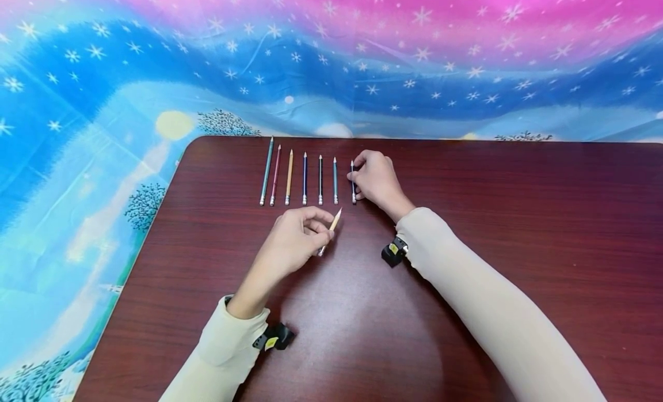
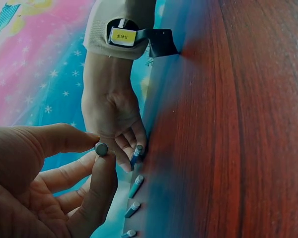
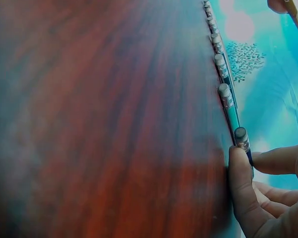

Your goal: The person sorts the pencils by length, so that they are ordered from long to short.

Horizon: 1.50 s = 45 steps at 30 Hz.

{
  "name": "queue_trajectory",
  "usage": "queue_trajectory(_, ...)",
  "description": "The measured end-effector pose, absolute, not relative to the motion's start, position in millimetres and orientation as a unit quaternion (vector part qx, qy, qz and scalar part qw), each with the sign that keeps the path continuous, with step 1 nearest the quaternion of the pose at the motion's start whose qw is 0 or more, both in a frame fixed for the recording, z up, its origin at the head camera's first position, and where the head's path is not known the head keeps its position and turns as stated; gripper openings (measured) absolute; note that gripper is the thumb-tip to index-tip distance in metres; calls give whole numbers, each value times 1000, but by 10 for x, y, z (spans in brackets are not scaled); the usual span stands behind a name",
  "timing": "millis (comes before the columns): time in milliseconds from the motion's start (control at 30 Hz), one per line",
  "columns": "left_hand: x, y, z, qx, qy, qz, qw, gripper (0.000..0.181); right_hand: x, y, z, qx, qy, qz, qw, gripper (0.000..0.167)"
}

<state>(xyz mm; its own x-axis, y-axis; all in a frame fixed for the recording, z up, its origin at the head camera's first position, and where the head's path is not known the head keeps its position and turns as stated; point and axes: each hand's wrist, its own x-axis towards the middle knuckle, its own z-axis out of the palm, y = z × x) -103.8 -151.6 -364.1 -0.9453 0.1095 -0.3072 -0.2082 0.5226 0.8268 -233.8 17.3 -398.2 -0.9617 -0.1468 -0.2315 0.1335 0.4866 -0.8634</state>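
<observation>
My left hand point(image 1: 297, 241) pinches a short yellow pencil point(image 1: 334, 222) between thumb and index finger, its point tilted up and away. In the left wrist view the eraser end point(image 2: 101, 148) of that pencil faces the camera. At the right end of a row of pencils, my right hand point(image 1: 377, 180) grips a dark blue pencil point(image 1: 353, 186) lying on the table, thumb and index finger at its sides in the right wrist view. To its left lie a light blue pencil point(image 1: 335, 180), a black pencil point(image 1: 320, 180) and several others, points away, erasers toward me.
The row continues left with a dark blue pencil point(image 1: 304, 177), a yellow one point(image 1: 289, 177), a red one point(image 1: 276, 174) and a long teal one point(image 1: 266, 171). The dark wooden table point(image 1: 518, 229) ends just beyond the points, before a snowflake-patterned cloth point(image 1: 414, 56).
</observation>
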Motion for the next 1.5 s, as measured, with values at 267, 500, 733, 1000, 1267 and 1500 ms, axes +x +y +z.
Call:
queue_trajectory(267, -1038, -1507, -3656, -27, 859, 484, 163, 20, -2361, 140, -3971, -8, 867, -478, 138, 18)
queue_trajectory(500, -1037, -1490, -3650, -26, 860, 482, 164, 20, -2366, 131, -3969, -16, 877, -460, 136, 18)
queue_trajectory(733, -1027, -1486, -3657, -21, 861, 482, 161, 20, -2378, 153, -4008, -17, 873, -469, 133, 22)
queue_trajectory(1000, -1029, -1492, -3659, -17, 860, 485, 157, 20, -2384, 159, -4006, -19, 871, -472, 135, 22)
queue_trajectory(1267, -1028, -1486, -3668, -14, 860, 485, 158, 20, -2384, 179, -4001, -20, 869, -473, 147, 24)
queue_trajectory(1500, -1023, -1481, -3667, -17, 862, 481, 160, 21, -2382, 178, -4002, -19, 864, -481, 147, 24)
